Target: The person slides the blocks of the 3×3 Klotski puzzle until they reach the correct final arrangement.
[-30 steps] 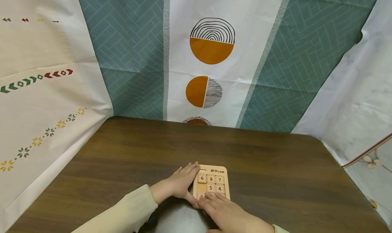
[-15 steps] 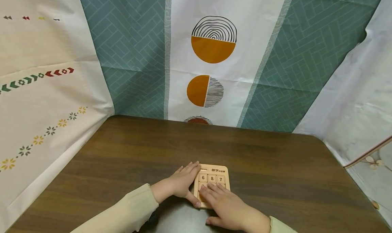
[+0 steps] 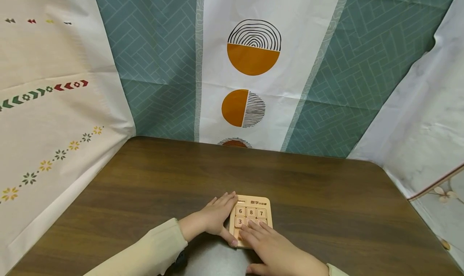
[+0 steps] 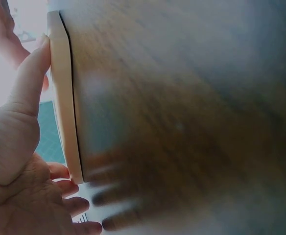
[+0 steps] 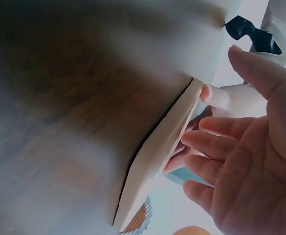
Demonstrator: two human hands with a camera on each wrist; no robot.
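A wooden number sliding puzzle (image 3: 268,211) lies flat on the dark table. Its top row reads 6, 8, 7, and the tile 3 (image 3: 240,222) sits below the 6. My left hand (image 3: 215,215) holds the puzzle's left side, thumb at the near corner and fingertips at the far one. In the left wrist view the thumb (image 4: 33,73) presses the board's edge. My right hand (image 3: 270,245) reaches over the lower tiles with fingers extended, hiding most of the lower rows. The right wrist view has these fingers (image 5: 211,144) close over the board's face, thumb held apart.
Brown wood-grain table (image 3: 326,195) surrounds the puzzle. A teal and white patterned cloth (image 3: 159,66) hangs behind it, with pale cloths at the left and right. A dark band (image 5: 253,34) is on the left wrist.
The gap under the 6 is now filled by the tile 3. My right fingers moved up over the middle row, then drew back a little. My left hand kept its place.
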